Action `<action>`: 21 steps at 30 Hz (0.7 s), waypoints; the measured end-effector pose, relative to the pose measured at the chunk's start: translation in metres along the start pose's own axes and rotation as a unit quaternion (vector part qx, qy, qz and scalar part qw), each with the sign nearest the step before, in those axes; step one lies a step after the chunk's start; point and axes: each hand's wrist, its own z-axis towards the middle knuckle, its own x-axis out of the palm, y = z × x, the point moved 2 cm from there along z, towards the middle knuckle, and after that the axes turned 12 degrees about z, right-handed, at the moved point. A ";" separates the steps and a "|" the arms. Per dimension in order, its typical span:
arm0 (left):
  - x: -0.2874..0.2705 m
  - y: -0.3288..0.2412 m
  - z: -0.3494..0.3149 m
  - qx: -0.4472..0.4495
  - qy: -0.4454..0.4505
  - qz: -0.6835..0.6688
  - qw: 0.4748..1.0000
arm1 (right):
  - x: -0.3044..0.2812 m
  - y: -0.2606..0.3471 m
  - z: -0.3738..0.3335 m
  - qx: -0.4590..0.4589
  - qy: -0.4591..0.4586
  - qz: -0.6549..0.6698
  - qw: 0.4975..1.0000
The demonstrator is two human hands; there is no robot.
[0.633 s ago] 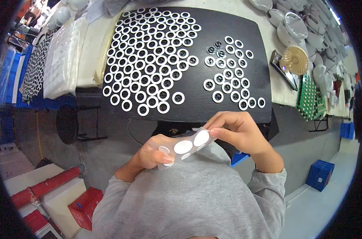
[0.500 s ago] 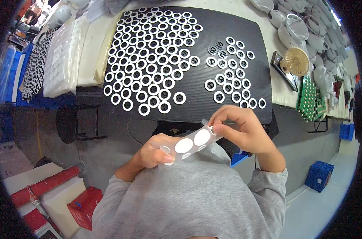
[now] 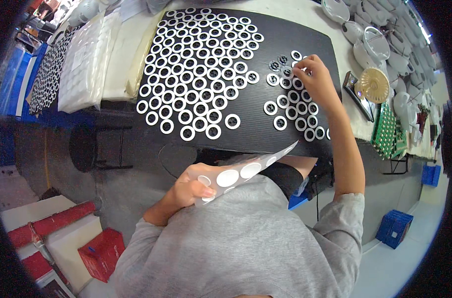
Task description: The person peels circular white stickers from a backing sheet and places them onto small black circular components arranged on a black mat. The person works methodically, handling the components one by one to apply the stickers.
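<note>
Pinched in the left hand (image 3: 188, 186), thumb over the near end: a clear sheet (image 3: 246, 171) carrying round white stickers, held close to the chest above a grey sweater (image 3: 246, 243) and slanting up toward the near edge of the black mat (image 3: 285, 59). Farther out, right hand (image 3: 315, 79) stretched over the mat's right side, fingers curled down on the small cluster of white rings (image 3: 295, 107) with dark centres near the right edge; fingertips touching a ring at the far end of that cluster, though whether anything is gripped cannot be told. Left of it, well apart, a large field of white rings (image 3: 201, 64) in close rows covering the mat's left and far parts. Beyond the mat's left edge, bagged white parts (image 3: 87, 64). Past the right edge, a beige disc (image 3: 374, 85) and a green tray (image 3: 385, 131).
</note>
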 end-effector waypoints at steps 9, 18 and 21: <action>0.000 -0.002 0.006 0.016 0.035 0.031 0.999 | 0.008 -0.012 0.006 0.026 -0.033 -0.100 0.994; -0.005 0.001 0.003 -0.007 0.026 0.039 0.999 | 0.008 -0.019 0.007 0.023 -0.064 -0.089 0.994; -0.001 -0.003 0.006 0.006 0.020 0.032 0.999 | 0.010 -0.017 0.007 0.016 -0.076 -0.129 0.989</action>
